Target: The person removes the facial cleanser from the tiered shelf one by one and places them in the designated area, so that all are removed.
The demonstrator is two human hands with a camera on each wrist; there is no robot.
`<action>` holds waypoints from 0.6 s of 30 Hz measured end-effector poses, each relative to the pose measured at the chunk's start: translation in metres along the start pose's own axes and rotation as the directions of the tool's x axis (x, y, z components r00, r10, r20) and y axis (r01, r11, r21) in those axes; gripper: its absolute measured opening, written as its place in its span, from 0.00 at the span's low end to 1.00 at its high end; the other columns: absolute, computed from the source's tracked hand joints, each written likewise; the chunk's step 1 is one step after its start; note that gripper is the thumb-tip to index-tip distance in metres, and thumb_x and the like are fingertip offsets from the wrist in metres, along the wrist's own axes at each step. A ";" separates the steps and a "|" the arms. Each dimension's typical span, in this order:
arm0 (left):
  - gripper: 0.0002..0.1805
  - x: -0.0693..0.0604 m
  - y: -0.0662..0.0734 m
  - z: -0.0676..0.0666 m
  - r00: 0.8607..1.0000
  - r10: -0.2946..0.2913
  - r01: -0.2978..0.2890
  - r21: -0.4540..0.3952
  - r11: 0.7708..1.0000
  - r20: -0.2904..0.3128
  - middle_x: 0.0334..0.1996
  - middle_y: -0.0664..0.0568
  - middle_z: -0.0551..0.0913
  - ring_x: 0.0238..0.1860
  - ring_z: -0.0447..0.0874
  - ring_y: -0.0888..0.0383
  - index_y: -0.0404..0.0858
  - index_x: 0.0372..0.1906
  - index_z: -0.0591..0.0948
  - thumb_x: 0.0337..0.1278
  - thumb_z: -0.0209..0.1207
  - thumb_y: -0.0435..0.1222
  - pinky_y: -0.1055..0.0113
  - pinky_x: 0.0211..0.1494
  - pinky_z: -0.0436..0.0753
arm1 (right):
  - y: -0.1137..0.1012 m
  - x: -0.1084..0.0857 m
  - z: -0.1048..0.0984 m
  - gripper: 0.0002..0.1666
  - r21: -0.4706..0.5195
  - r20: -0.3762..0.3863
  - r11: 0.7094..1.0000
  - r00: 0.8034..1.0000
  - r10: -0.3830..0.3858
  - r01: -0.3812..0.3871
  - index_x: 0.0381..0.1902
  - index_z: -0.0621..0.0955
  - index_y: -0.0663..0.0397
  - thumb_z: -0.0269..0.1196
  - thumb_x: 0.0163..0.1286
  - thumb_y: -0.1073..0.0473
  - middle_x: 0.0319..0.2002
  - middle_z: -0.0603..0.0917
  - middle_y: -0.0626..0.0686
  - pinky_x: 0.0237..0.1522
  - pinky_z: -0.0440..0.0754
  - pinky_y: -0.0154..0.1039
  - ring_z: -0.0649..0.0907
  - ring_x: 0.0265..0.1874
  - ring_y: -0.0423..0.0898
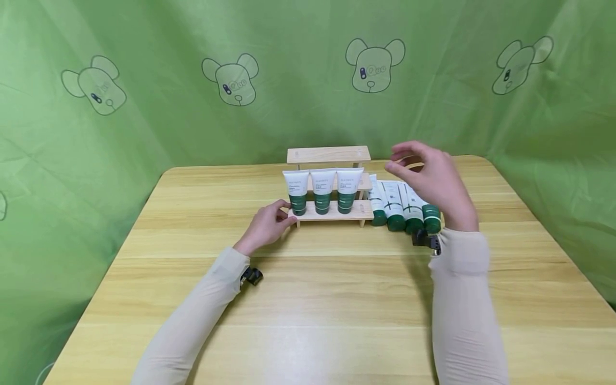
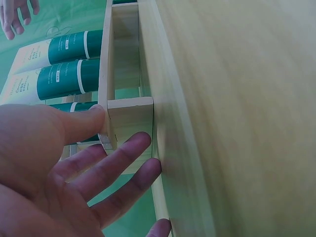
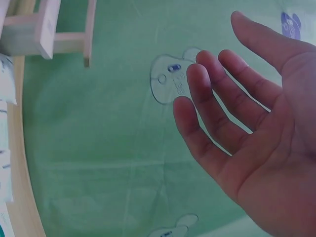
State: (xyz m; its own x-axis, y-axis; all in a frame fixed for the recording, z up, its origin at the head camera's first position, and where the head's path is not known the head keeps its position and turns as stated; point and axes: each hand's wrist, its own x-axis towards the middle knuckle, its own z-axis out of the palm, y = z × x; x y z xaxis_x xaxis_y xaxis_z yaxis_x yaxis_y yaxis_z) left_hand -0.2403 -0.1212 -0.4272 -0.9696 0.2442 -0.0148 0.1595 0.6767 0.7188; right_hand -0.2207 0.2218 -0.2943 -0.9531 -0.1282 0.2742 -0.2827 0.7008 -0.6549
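Nearest, two pale sleeves [image 1: 464, 305] reached over the wooden bench [image 1: 298, 299], a small black camera [image 1: 252, 276] at the left wrist and another at the right. The left hand [image 1: 266, 224] was grasping the left end of a tiered wooden rack [image 1: 329, 154], its thumb against the lowest shelf's edge and its other fingers round the end. Just right of the rack lay four tubes [image 1: 394, 206], side by side and slightly fanned, green caps towards the person, white flat ends away; green crosses showed on some, the smaller print unreadable. On the rack's lowest shelf stood three tubes [image 1: 322, 191] in a row, upright on their caps, long axes vertical, flat ends up, white above and dark green below. Their lettering was too small to read, and their contents could not be seen. Above the lying tubes hung the right hand [image 1: 433, 176], fingers loosely bent and holding nothing. Farthest back, a green curtain [image 1: 298, 117] bore outlined bear heads with lettering too faint to make out.
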 end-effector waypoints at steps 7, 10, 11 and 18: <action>0.23 0.000 0.001 0.000 1.000 0.003 -0.003 -0.001 1.000 -0.003 0.49 0.42 0.88 0.50 0.87 0.47 0.37 0.63 0.77 0.70 0.63 0.43 0.54 0.57 0.84 | -0.004 0.009 0.022 0.29 0.012 0.066 1.000 0.997 -0.027 0.026 0.62 0.79 0.55 0.66 0.72 0.43 0.51 0.85 0.56 0.53 0.81 0.51 0.84 0.50 0.54; 0.23 0.000 0.001 0.000 1.000 0.005 -0.005 -0.004 1.000 -0.004 0.49 0.42 0.88 0.50 0.87 0.47 0.38 0.63 0.77 0.70 0.63 0.43 0.53 0.57 0.84 | -0.004 0.012 0.031 0.28 0.012 0.080 0.999 0.996 -0.039 0.038 0.62 0.79 0.55 0.66 0.72 0.44 0.51 0.85 0.56 0.52 0.82 0.51 0.84 0.50 0.53; 0.23 0.000 0.001 0.000 1.000 0.005 -0.005 -0.004 1.000 -0.004 0.49 0.42 0.88 0.50 0.87 0.47 0.37 0.63 0.77 0.70 0.63 0.43 0.54 0.56 0.84 | -0.004 0.013 0.033 0.28 0.016 0.086 0.999 0.995 -0.043 0.042 0.61 0.79 0.55 0.67 0.72 0.44 0.51 0.85 0.56 0.52 0.82 0.51 0.84 0.50 0.53; 0.23 -0.001 0.002 0.000 1.000 0.006 -0.006 0.000 1.000 -0.006 0.48 0.42 0.88 0.48 0.87 0.48 0.37 0.64 0.77 0.70 0.63 0.42 0.54 0.55 0.84 | -0.003 0.018 0.046 0.26 0.023 0.120 0.999 0.992 -0.046 0.043 0.61 0.80 0.54 0.67 0.72 0.46 0.54 0.85 0.55 0.53 0.81 0.52 0.84 0.51 0.53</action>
State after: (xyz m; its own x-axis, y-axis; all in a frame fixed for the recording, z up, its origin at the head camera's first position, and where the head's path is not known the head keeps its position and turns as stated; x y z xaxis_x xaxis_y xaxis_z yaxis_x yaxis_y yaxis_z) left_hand -0.2391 -0.1202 -0.4255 -0.9697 0.2442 -0.0065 0.1653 0.6753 0.7188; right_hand -0.2415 0.1846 -0.3197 -0.9453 -0.2432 0.2172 -0.3259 0.6786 -0.6582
